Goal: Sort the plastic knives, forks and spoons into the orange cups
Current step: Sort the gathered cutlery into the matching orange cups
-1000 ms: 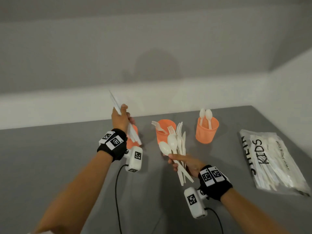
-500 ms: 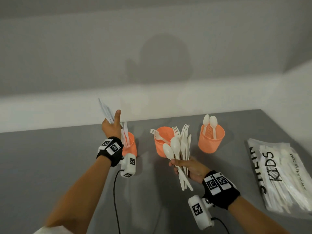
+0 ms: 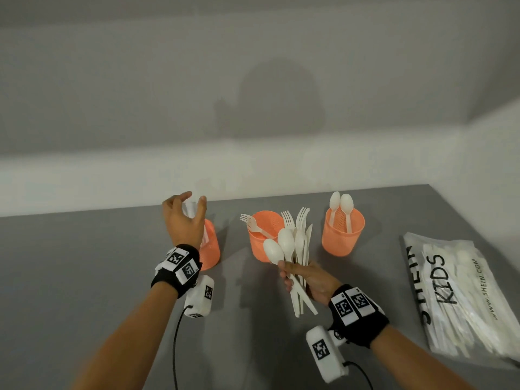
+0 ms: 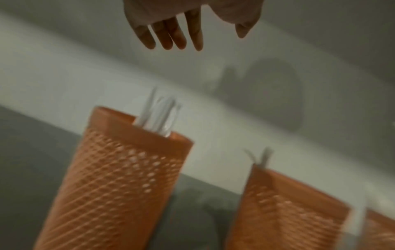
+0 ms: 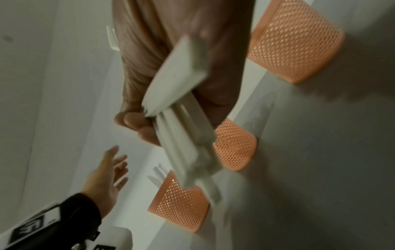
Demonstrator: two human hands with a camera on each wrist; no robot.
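Three orange cups stand in a row; taking the middle cup [image 3: 266, 235] as landmark, the left hand [image 3: 184, 218] hovers spread and empty over the left cup [image 3: 209, 246], where the knives [image 4: 159, 116] it held a second ago now stand. So that drop seems done. Just in front of the middle cup, the right hand [image 3: 306, 280] grips the unsorted bundle [image 3: 292, 246].

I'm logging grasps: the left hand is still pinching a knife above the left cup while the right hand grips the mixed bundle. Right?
Not quite. The left hand is open and empty, per the left wrist view; knives stand in the left cup. The right hand does grip the bundle.
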